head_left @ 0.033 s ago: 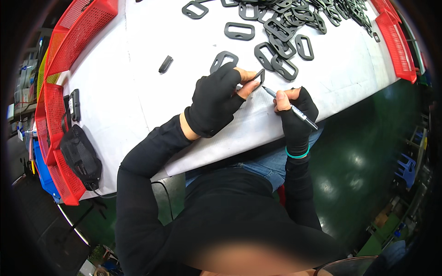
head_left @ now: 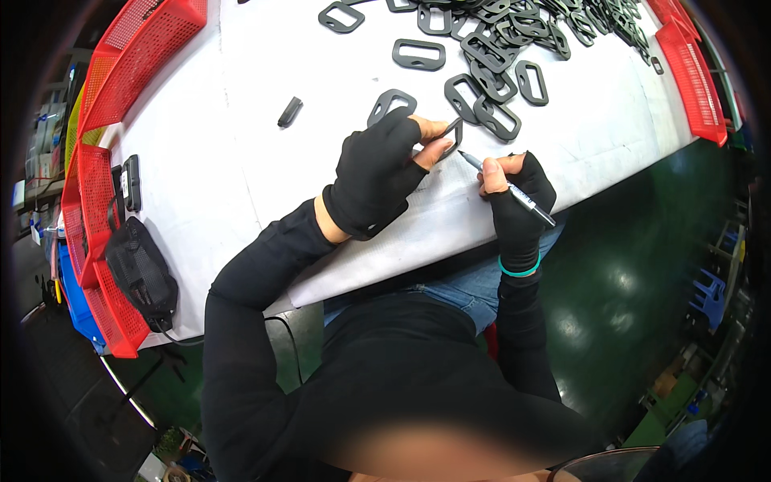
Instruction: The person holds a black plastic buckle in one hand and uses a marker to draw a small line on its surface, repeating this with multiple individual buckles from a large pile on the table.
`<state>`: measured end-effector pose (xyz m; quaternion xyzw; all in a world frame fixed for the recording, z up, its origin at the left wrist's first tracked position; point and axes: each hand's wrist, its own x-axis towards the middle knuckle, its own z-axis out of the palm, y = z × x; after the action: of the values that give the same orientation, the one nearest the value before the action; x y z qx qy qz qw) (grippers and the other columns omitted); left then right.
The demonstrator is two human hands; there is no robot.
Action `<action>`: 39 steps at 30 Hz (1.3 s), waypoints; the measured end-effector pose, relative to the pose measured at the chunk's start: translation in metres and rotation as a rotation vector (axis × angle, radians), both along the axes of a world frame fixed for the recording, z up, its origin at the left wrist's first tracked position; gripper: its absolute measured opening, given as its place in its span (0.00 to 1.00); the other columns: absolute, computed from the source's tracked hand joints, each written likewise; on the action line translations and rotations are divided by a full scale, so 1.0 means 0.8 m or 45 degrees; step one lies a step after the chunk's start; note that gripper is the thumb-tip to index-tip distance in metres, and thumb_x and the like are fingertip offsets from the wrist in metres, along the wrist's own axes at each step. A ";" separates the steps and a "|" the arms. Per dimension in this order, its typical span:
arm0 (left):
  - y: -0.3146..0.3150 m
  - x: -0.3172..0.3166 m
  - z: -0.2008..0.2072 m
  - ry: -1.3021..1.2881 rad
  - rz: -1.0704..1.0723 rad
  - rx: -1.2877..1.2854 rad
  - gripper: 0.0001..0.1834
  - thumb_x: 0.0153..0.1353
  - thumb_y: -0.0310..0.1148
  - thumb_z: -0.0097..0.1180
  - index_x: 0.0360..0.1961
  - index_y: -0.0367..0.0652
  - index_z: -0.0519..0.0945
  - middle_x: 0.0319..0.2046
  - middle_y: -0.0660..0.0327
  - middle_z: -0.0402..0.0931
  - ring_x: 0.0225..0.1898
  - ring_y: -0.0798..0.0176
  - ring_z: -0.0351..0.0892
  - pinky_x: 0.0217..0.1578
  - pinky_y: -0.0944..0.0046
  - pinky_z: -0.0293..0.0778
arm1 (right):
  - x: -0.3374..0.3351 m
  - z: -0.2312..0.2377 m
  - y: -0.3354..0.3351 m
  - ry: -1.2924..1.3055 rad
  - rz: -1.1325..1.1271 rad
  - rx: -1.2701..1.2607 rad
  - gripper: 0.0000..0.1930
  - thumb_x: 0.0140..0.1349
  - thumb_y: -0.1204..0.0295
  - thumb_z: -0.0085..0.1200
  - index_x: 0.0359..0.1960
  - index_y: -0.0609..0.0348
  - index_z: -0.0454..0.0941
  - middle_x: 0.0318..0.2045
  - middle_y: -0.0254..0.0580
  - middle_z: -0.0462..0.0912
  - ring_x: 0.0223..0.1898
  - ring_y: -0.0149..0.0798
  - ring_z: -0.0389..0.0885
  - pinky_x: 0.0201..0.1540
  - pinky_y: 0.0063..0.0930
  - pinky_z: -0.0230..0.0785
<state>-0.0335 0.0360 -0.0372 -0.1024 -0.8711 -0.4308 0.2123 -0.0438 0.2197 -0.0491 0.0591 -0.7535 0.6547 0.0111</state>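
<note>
left hand (head_left: 376,170) pinches a frame (head_left: 459,136) edge-on over the table (head_left: 273,177), probably to face the pen (head_left: 531,205) held writing-style by the right hand (head_left: 536,180), tip just beside it; cap (head_left: 289,112) lies off left, more frames (head_left: 511,36) heaped far right.
</note>
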 end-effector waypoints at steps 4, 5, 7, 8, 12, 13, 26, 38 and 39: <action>-0.002 -0.005 -0.006 0.066 0.005 -0.007 0.12 0.52 0.27 0.63 0.39 0.40 0.79 0.25 0.64 0.77 0.18 0.75 0.69 0.20 0.74 0.66 | -0.001 -0.004 0.002 0.032 0.030 0.046 0.07 0.57 0.74 0.56 0.26 0.64 0.72 0.19 0.37 0.77 0.20 0.25 0.73 0.26 0.17 0.65; -0.001 -0.004 -0.004 -0.031 0.012 0.027 0.13 0.52 0.27 0.63 0.41 0.41 0.79 0.25 0.65 0.77 0.19 0.75 0.68 0.20 0.75 0.66 | -0.001 -0.004 0.003 0.036 0.024 0.039 0.07 0.57 0.74 0.56 0.26 0.64 0.72 0.19 0.37 0.77 0.20 0.25 0.73 0.25 0.17 0.65; -0.001 -0.002 -0.002 -0.128 0.020 0.061 0.14 0.53 0.27 0.63 0.42 0.42 0.79 0.26 0.65 0.77 0.19 0.75 0.68 0.21 0.75 0.66 | -0.001 -0.003 0.001 0.032 0.012 0.041 0.07 0.57 0.74 0.56 0.26 0.64 0.72 0.19 0.37 0.77 0.20 0.25 0.73 0.25 0.17 0.65; -0.001 -0.001 -0.001 -0.172 0.025 0.070 0.15 0.53 0.27 0.62 0.43 0.43 0.79 0.25 0.66 0.77 0.19 0.76 0.67 0.21 0.75 0.66 | -0.001 -0.003 0.000 0.027 0.003 0.041 0.07 0.57 0.75 0.56 0.26 0.64 0.72 0.19 0.37 0.76 0.19 0.25 0.73 0.25 0.17 0.65; 0.001 0.001 0.000 -0.202 0.015 0.106 0.17 0.52 0.26 0.62 0.45 0.44 0.79 0.25 0.66 0.77 0.20 0.76 0.68 0.21 0.75 0.66 | 0.000 -0.005 -0.001 0.032 -0.070 0.004 0.07 0.55 0.75 0.58 0.25 0.65 0.74 0.18 0.31 0.74 0.21 0.21 0.70 0.25 0.17 0.63; 0.002 0.002 0.000 -0.204 0.016 0.105 0.17 0.52 0.26 0.62 0.45 0.44 0.79 0.25 0.66 0.77 0.20 0.76 0.68 0.21 0.75 0.66 | 0.000 -0.006 0.000 0.041 -0.075 0.020 0.07 0.55 0.75 0.58 0.25 0.65 0.74 0.18 0.31 0.74 0.21 0.21 0.70 0.24 0.17 0.63; 0.001 0.003 -0.001 -0.163 -0.027 0.071 0.15 0.53 0.29 0.61 0.43 0.45 0.78 0.26 0.64 0.78 0.20 0.71 0.74 0.21 0.73 0.69 | -0.001 -0.006 -0.001 0.051 -0.036 0.098 0.07 0.57 0.75 0.56 0.25 0.63 0.71 0.18 0.35 0.76 0.19 0.24 0.71 0.24 0.16 0.64; 0.002 0.005 0.001 -0.142 -0.050 0.063 0.17 0.52 0.26 0.62 0.45 0.44 0.78 0.27 0.64 0.77 0.20 0.74 0.69 0.21 0.73 0.67 | 0.001 -0.003 0.002 -0.055 -0.114 -0.143 0.07 0.56 0.75 0.56 0.24 0.64 0.71 0.18 0.34 0.75 0.20 0.23 0.72 0.23 0.16 0.64; 0.002 0.005 0.003 -0.150 -0.053 0.042 0.17 0.52 0.25 0.62 0.45 0.45 0.78 0.27 0.64 0.77 0.20 0.73 0.69 0.21 0.73 0.67 | 0.001 -0.001 0.003 -0.056 -0.113 -0.143 0.07 0.56 0.75 0.56 0.24 0.64 0.71 0.18 0.34 0.75 0.20 0.23 0.72 0.23 0.16 0.64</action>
<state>-0.0293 0.0375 -0.0349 -0.0914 -0.8725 -0.4548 0.1533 -0.0427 0.2220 -0.0502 0.0105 -0.7174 0.6960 0.0270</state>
